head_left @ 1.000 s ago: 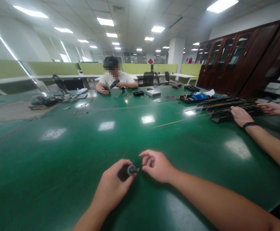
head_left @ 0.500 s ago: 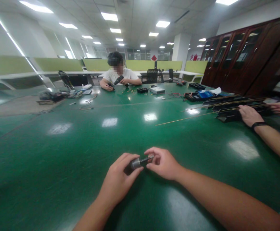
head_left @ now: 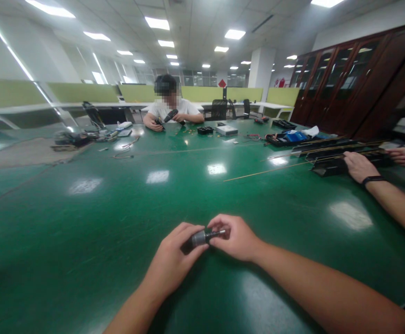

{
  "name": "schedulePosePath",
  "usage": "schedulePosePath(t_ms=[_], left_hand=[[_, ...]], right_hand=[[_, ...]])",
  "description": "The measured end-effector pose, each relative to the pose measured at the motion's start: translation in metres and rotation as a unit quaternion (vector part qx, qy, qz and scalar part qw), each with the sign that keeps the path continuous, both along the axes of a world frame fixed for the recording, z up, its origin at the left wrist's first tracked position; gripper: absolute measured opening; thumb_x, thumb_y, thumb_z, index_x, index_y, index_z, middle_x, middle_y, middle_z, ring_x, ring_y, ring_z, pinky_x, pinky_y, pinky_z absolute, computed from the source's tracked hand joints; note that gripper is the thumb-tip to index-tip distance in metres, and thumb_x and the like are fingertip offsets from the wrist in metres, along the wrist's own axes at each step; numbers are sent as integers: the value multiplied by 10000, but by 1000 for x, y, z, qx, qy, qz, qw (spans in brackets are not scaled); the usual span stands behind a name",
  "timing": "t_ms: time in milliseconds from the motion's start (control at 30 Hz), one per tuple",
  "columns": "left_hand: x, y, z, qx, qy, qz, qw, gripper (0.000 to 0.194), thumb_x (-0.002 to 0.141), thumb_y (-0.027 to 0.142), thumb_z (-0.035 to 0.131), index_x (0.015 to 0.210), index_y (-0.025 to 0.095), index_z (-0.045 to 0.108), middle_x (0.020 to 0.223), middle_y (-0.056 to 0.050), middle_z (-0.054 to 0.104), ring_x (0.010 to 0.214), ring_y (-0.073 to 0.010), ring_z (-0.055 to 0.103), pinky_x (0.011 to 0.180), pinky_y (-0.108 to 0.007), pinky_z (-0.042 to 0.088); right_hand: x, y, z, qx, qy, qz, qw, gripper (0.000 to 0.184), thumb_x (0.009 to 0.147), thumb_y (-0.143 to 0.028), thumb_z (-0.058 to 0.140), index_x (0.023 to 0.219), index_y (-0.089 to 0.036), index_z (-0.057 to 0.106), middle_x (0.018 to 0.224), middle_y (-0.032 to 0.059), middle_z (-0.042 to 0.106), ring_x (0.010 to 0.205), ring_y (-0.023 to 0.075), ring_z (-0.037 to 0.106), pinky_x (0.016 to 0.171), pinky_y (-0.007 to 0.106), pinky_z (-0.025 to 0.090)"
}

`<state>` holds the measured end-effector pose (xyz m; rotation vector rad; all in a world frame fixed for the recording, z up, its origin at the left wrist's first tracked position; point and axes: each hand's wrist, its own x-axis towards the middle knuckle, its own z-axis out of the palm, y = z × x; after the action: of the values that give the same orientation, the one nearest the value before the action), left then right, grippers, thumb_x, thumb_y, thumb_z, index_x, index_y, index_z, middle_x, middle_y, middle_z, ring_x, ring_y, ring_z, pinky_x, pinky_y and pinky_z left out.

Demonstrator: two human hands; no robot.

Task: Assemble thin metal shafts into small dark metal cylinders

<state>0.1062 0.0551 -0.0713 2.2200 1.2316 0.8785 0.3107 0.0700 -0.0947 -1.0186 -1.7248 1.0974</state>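
Low in the middle of the head view, my left hand (head_left: 175, 253) is closed round the body of a short cylindrical tool (head_left: 199, 238) with a grey metal collar, a black front part and a thin silver tip. Its rear end is hidden in my palm, so the exact kind of tool cannot be told. My right hand (head_left: 235, 237) pinches the black front part near the collar, and the silver tip pokes out between its curled fingers. Both hands are just above the green table (head_left: 119, 208), and the tool lies nearly level, tip to the right.
Across the table a person (head_left: 174, 111) holds a cordless drill (head_left: 170, 115). At right, another person's hand (head_left: 359, 167) rests by black channel pieces (head_left: 327, 167) and thin yellowish rods (head_left: 268, 171). Black trays (head_left: 205, 131), a white box (head_left: 226, 130) and cables lie farther back.
My right hand's fingers have closed on the tool's black front part, nearer the collar. The silver tip has shifted slightly right and down. The left hand keeps its grip.
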Motion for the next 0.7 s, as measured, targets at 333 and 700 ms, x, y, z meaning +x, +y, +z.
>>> schedulePosePath(t_ms=[333,700], left_hand=[[-1,2,-1,-3,-4,-2,1000,236,867,327,656,1100,287,653,1019,-12,642,950,-169,611,831,-272,495],[0,1,-2,5,1,-11,1000,252,870,351,643,1100,250,666,1012,-48,650,938,-188,619,820,-290,515]], right_hand=[[0,-1,4,33,-38,0,999,211,725,-158,684,932,-164,719,843,31,704,693,141,615,640,237,484],[-1,0,2,26,-31,-2,999,172,714,-162,692,884,-166,722,856,35,722,770,167,664,727,266,525]])
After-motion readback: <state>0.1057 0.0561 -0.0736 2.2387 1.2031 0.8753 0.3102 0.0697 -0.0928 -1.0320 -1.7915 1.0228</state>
